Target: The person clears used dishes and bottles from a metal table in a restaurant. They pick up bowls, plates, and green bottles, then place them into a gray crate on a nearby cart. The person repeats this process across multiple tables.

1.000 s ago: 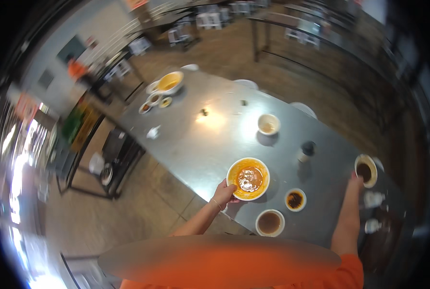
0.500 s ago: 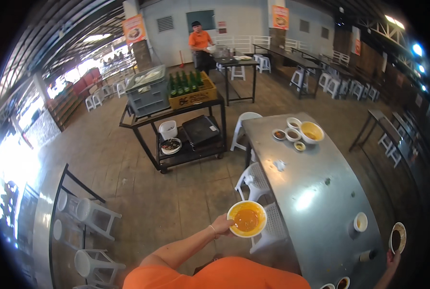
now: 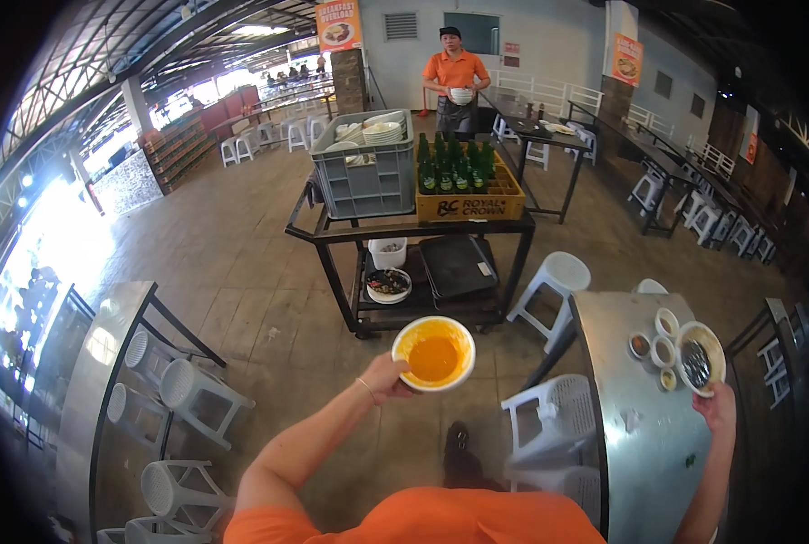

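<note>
My left hand (image 3: 386,379) grips the rim of a white bowl (image 3: 434,355) with orange sauce in it, held out over the floor. With my right hand (image 3: 716,407) I hold a second white bowl (image 3: 700,357), dark liquid inside, at the far right of the metal table (image 3: 635,453). Beside this bowl stand several small sauce cups (image 3: 663,350), some with dark or yellowish leftovers. The larger yellow-stained bowl that stood with the cups does not show; the bowl in my right hand covers that spot.
Ahead stands a black cart (image 3: 413,234) bearing a grey crate of dishes (image 3: 365,172), a yellow crate of green bottles (image 3: 470,208), black trays (image 3: 459,270) and a scrap bowl (image 3: 389,286). White stools (image 3: 557,283) line the table. A person in orange (image 3: 457,77) stands beyond, holding bowls.
My view has swung left and closer to the cart. My right hand has carried its bowl along the table to the sauce cups. The left hand still holds its bowl.
</note>
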A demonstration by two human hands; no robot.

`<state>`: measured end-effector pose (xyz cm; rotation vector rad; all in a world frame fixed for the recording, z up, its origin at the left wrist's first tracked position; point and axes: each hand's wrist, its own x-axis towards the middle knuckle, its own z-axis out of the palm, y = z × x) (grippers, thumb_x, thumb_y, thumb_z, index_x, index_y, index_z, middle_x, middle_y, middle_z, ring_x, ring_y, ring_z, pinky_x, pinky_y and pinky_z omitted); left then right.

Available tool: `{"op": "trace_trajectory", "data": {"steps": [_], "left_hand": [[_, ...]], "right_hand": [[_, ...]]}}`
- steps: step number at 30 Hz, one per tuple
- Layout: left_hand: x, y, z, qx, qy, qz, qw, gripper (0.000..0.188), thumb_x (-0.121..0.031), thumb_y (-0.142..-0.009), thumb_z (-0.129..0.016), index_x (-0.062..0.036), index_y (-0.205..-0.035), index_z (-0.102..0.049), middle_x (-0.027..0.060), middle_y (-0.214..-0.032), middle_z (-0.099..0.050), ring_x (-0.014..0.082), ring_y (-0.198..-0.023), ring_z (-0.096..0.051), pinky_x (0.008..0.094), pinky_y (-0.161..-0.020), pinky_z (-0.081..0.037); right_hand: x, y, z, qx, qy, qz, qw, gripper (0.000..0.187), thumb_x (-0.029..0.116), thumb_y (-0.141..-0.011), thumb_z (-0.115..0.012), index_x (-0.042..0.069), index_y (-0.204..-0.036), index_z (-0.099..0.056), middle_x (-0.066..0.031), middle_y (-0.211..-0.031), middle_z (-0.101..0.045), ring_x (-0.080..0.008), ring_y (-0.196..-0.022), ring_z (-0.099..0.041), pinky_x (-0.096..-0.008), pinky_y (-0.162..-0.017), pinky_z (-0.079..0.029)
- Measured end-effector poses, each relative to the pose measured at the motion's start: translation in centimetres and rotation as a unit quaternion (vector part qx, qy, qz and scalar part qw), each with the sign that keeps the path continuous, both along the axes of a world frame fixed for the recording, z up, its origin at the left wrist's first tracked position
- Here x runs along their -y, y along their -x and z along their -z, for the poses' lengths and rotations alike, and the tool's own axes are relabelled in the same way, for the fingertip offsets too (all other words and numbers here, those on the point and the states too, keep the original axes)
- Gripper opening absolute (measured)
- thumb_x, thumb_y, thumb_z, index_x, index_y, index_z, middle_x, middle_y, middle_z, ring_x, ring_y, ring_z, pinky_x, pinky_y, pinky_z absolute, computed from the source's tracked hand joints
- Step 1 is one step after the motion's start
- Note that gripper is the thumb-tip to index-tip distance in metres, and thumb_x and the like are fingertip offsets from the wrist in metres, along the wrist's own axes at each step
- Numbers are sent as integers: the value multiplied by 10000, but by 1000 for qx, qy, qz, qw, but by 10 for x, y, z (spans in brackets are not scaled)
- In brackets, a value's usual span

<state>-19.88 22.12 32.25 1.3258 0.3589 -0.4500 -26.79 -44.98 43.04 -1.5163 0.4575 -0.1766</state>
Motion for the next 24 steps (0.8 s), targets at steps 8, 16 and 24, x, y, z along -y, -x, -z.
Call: {"op": "trace_trajectory", "data": {"steps": [8, 16, 24], "left_hand": [[-125, -197, -122, 78, -53, -92, 991, 347, -108, -811, -462, -35, -1150, -462, 150, -864, -646, 271, -656, -664, 293, -487, -546], [-265, -428, -233, 157, -122, -138, 970, 308, -103, -835, -439, 54, -1098, -471, 190, -847, -637, 261, -687, -664, 280, -462, -541], [-348, -635, -231, 156, -239, 2, 958, 302, -123, -802, -460, 45, -1053, -474, 169, -768, -630, 248, -621, -661, 262, -436, -512]], "right_hand": [[-236, -347, -40, 55, -55, -262, 962, 242, 145, -828, -471, -7, -990, -567, -117, -898, -622, -229, -755, -629, -381, -549, -551], [-473, -585, -95, -1, -57, -352, 934, 267, 117, -841, -414, -54, -1012, -527, -168, -824, -629, -243, -654, -642, -359, -593, -559], [-617, -701, -113, 9, -28, -348, 937, 294, 147, -821, -435, -54, -1016, -525, -162, -833, -628, -211, -665, -631, -330, -625, -545]]}}
